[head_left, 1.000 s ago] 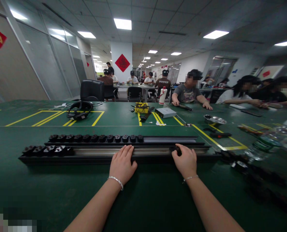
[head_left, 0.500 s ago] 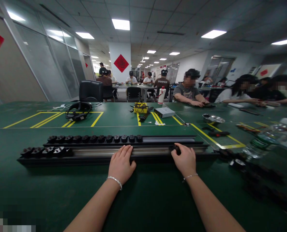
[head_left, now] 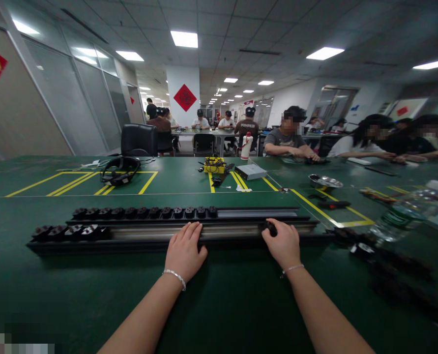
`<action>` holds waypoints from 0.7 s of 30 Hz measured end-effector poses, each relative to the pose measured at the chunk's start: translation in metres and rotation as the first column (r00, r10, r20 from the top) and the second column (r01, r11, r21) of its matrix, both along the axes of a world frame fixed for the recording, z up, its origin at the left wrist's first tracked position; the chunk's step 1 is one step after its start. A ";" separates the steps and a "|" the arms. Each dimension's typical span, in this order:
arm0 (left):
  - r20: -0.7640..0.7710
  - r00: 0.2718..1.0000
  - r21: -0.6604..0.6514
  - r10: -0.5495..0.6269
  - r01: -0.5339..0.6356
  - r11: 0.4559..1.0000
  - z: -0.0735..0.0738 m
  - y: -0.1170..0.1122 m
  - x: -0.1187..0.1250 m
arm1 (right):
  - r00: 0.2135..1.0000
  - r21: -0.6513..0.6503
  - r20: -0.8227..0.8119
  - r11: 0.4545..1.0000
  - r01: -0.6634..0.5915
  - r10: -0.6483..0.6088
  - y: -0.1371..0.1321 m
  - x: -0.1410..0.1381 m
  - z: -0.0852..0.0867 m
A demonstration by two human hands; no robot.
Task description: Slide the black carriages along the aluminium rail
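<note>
Across the green table (head_left: 93,309), a person in gray (head_left: 287,138) has brought both hands (head_left: 312,156) together; on this side, the left hand (head_left: 184,251) lies spread on the long front rail (head_left: 130,248); the right hand (head_left: 284,242) pinches a small black part (head_left: 266,228) toward its right end.

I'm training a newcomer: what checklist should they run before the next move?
1. Left hand lies across the long black near rail: ok.
2. Right hand grips the small black piece: ok.
3. Piece fully seated in the silvery metal channel: cannot tell, hand hides it.
4. Black pronged blocks sit at the near rail's left end: ok.
5. Row of small black blocks reaches the long black far rail's right end: not ok, stops short.
</note>
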State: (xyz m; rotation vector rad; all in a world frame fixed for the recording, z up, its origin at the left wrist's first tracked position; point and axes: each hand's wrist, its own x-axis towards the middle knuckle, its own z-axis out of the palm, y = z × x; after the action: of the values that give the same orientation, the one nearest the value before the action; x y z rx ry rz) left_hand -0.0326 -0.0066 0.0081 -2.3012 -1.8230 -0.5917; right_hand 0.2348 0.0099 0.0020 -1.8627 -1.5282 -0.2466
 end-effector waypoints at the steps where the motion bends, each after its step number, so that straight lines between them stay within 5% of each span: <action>1: 0.000 1.000 -0.001 0.000 0.000 1.000 0.000 0.000 0.000 | 1.000 0.004 -0.001 1.000 -0.006 0.006 0.000 0.000 0.000; 21: -0.001 1.000 0.011 -0.014 0.014 1.000 -0.002 0.001 -0.002 | 1.000 0.032 0.017 0.999 -0.006 0.005 0.000 0.003 0.003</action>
State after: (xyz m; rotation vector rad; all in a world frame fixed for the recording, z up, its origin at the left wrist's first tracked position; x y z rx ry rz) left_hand -0.0342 -0.0056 0.0060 -2.3091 -1.7998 -0.6018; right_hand 0.2373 0.0095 0.0049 -1.8354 -1.5321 -0.2834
